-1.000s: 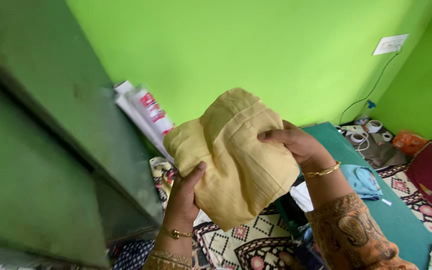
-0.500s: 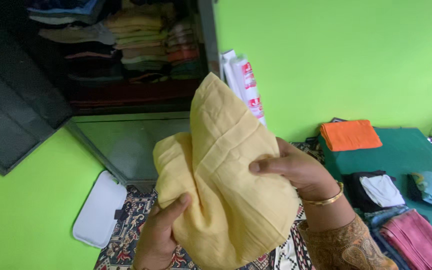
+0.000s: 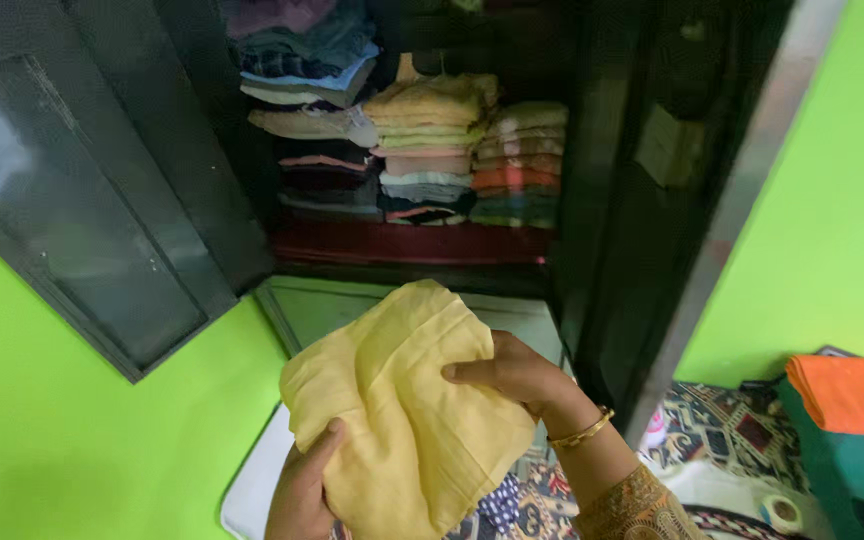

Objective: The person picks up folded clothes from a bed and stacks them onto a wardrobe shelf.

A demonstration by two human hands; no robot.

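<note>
An open dark wardrobe [image 3: 592, 200] with stacked folded clothes [image 3: 432, 150] is set against bright green walls [image 3: 72, 440]; below it, a folded yellow cloth [image 3: 402, 430] is clasped between the left hand [image 3: 302, 495], underneath, and the right hand [image 3: 517, 375], closed over its upper edge.

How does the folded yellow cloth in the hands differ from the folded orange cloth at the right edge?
The folded yellow cloth is pale, while the folded orange cloth is bright. The yellow one is held between left hand and right hand; the orange one lies untouched on a teal surface. Both are folded.
</note>
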